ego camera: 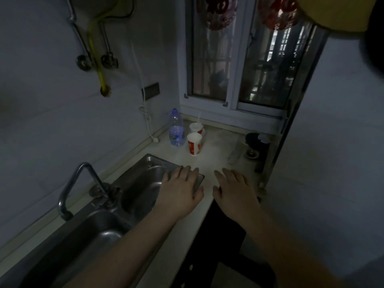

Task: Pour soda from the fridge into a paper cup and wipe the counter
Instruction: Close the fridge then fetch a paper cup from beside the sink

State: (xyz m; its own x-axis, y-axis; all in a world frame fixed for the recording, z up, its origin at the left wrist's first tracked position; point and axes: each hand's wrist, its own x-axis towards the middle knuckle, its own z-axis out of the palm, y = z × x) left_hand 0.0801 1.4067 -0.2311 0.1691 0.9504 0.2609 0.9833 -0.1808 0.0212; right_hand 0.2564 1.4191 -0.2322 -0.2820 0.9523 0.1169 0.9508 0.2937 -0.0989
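A person's left hand (pixel 180 189) and right hand (pixel 233 189) lie flat and spread, palms down and holding nothing, at the near edge of a dim kitchen tabletop (pixel 218 154), the left one partly over the right rim of a steel sink (pixel 137 183). The task's paper cup (pixel 194 143), white with red markings, stands upright toward the far left of the tabletop, just in front of a second cup (pixel 196 127) that carries a straw. What either cup contains cannot be made out in the low light. Just to their left, close against the wall, stands a clear plastic bottle (pixel 177 129) with a blue label; it looks like water, though how full it is cannot be told. No soda, fridge or wiping cloth is in view, so the pour appears not to have begun. The risks ahead look plain: a light cup that seems empty, standing beside a neighbour and the bottle, could be tipped by a reaching hand or by the first rush of fizzy liquid, and the poor light may make it hard to judge the fill level, sending foam over the rim and onto the tabletop. A white cord (pixel 145 117) hanging down the wall just left of the bottle would lie close to any such spill.
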